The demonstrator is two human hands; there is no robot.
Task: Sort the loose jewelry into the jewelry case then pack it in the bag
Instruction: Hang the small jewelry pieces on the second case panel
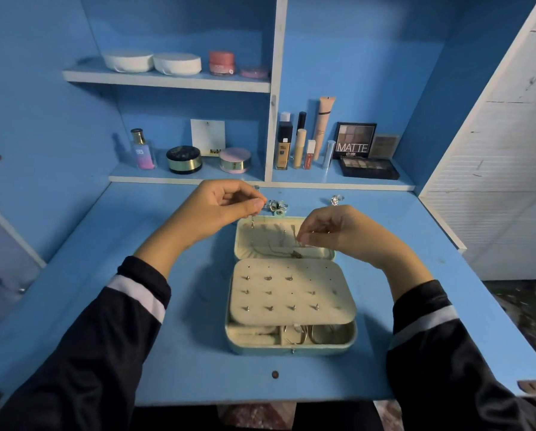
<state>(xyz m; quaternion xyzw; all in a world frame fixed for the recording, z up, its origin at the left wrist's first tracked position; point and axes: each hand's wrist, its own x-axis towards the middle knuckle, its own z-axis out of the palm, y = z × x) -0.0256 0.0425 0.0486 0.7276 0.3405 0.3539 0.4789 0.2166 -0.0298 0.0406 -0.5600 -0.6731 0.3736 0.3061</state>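
On the desk, centre: jewelry case (291,348), pale cream, lying open on the blue desk (167,337), front edge towards the person.
Case lid: lid (260,231) folded back and away, lined side up; a thin necklace chain (273,251) lies across it, bunched at its near edge.
Case insert: perforated earring panel (291,293) covering most of the base, with small studs (268,307) set in three rows.
Case front compartments: open strip below the panel, holding metal hoop-like pieces (294,334); exact kind cannot be told.
Left hand: left hand (220,209) raised beside the lid's far left corner, thumb and forefinger pinched together on one end of the chain, other fingers curled.
Right hand: right hand (338,231) over the lid's right side, fingertips pinched on the chain, fingers curled.
Loose jewelry, behind case: cluster of rings (277,206) just beyond the lid; one more silver piece (335,200) further right.
Sleeves: dark, each with a white band.
Lower shelf: perfume bottle (142,149), two round compacts, foundation bottle (284,147), tubes, eyeshadow palette (355,141) marked MATTE.
Upper shelf: two white round boxes (128,60), pink jar (221,62).
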